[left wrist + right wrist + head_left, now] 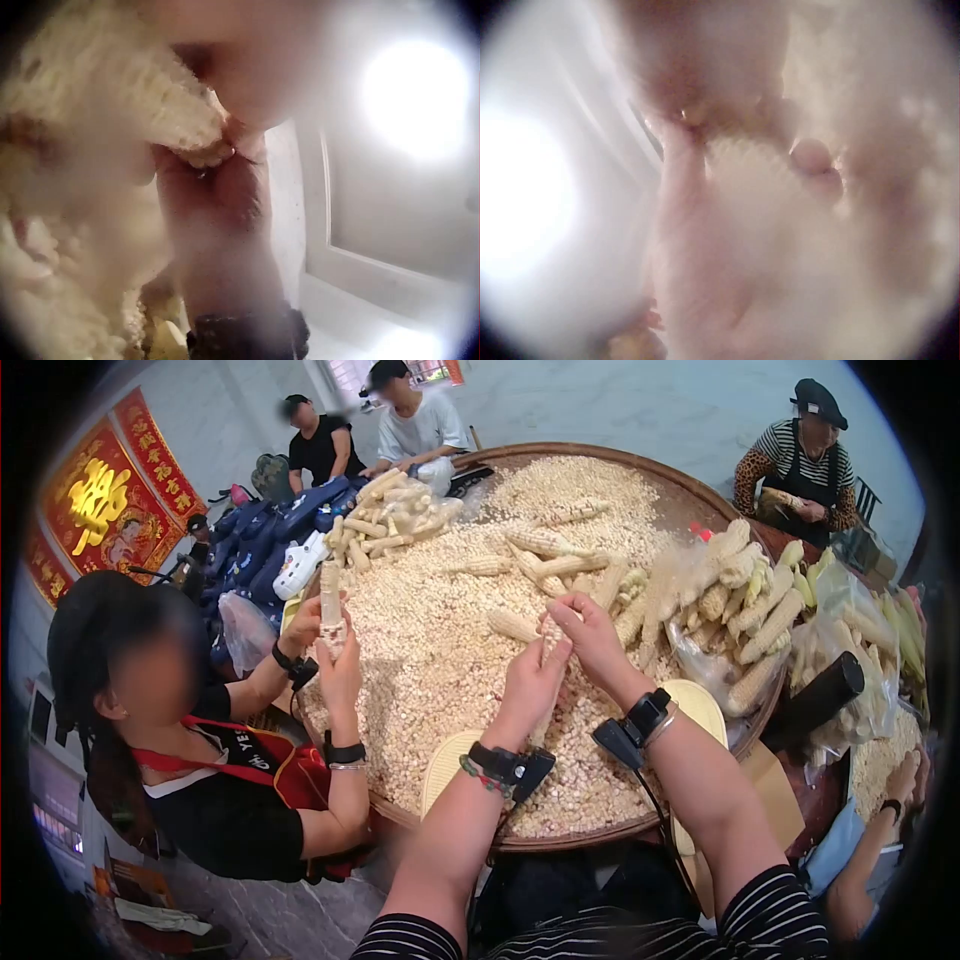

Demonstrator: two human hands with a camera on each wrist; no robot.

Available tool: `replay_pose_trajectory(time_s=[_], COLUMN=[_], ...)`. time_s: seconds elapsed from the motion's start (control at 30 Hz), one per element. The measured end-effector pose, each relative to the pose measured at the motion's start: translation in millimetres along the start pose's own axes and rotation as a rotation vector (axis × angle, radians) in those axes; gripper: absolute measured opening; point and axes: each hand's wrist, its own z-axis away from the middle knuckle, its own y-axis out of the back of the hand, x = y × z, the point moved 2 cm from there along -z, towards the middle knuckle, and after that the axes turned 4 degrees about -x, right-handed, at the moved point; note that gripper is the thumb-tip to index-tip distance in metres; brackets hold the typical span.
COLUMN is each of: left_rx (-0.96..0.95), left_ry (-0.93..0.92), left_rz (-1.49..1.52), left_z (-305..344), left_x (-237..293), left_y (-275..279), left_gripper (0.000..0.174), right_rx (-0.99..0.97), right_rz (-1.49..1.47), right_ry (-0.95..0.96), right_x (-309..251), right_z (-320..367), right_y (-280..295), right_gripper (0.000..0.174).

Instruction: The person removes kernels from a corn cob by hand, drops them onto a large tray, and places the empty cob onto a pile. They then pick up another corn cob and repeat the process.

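Note:
Over the round tray of loose kernels, both my hands hold one corn cob (550, 632). My left hand (533, 685) grips its lower part, the cob's end showing below the palm. At the upper part my right hand (600, 642) has its fingers curled round it, thumb close to the left thumb. In the left wrist view the cob (112, 90) shows pale, pitted, bare sockets, with a short row of kernels (206, 156) at the thumbs. The right wrist view is hazy; the cob (746, 169) shows a bumpy edge between the hands.
Loose kernels (400, 650) cover the wide tray (520, 844). Several cobs (545, 550) lie beyond my hands, with a bag of cobs (740, 620) at the right. Stripped cobs (400, 525) are heaped far left. A person (200, 740) at my left holds a cob (331, 600); others sit around.

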Motion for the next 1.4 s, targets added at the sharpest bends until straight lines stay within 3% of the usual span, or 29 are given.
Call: replay_pose_trajectory(time_s=[0.23, 0.5, 0.57, 0.63, 0.67, 0.7, 0.77, 0.8, 0.87, 1.3, 1.4], left_rx=[-0.031, -0.053, -0.011, 0.015, 0.041, 0.044, 0.134, 0.163, -0.029, -0.025, -0.019], left_ry=[0.087, 0.083, 0.146, 0.196, 0.061, -0.069, -0.581, -0.582, 0.053, -0.023, -0.059], left_rz=[0.125, 0.200, 0.192, 0.107, 0.108, -0.023, -0.225, -0.242, 0.199, 0.299, 0.189], left_z=[-1.4, -2.4, 6.6, 0.6, -2.2, -4.5, -0.6, -2.6, -8.6, -8.2, -7.8], left_x=[-7.1, -12.0, -1.4, -8.0, -16.7, -15.2, -23.8, -20.3, -24.0, -23.8, -22.6], left_y=[0.4, -0.1, -7.8, -4.3, -3.5, -1.7, -4.6, -1.8, -5.8, -9.3, -7.2], left_gripper=[0.033, 0.034, 0.036, 0.038, 0.037, 0.036, 0.035, 0.035, 0.035, 0.041, 0.042], right_rx=[0.099, 0.063, 0.094, 0.124, 0.091, 0.137, 0.092, 0.062, 0.115, 0.075, 0.089], right_rz=[0.097, 0.114, 0.247, 0.166, 0.163, 0.140, 0.149, 0.138, 0.114, -0.016, 0.010], right_ry=[0.019, -0.031, 0.096, -0.016, 0.098, 0.018, 0.044, 0.046, -0.046, -0.062, -0.076], right_x=[0.9, -1.0, 7.5, 2.0, 16.1, 11.2, 3.9, 0.5, -0.5, 5.7, 6.9], right_z=[-0.7, 4.8, -0.5, 2.6, -4.2, -2.5, 0.4, -0.6, 2.0, -1.2, -2.1], right_y=[1.4, 1.0, 6.9, 2.2, 8.6, 5.8, 3.1, -0.1, 0.4, 4.7, 6.0], right_gripper=[0.024, 0.019, 0.024, 0.022, 0.020, 0.019, 0.015, 0.015, 0.015, 0.017, 0.016])
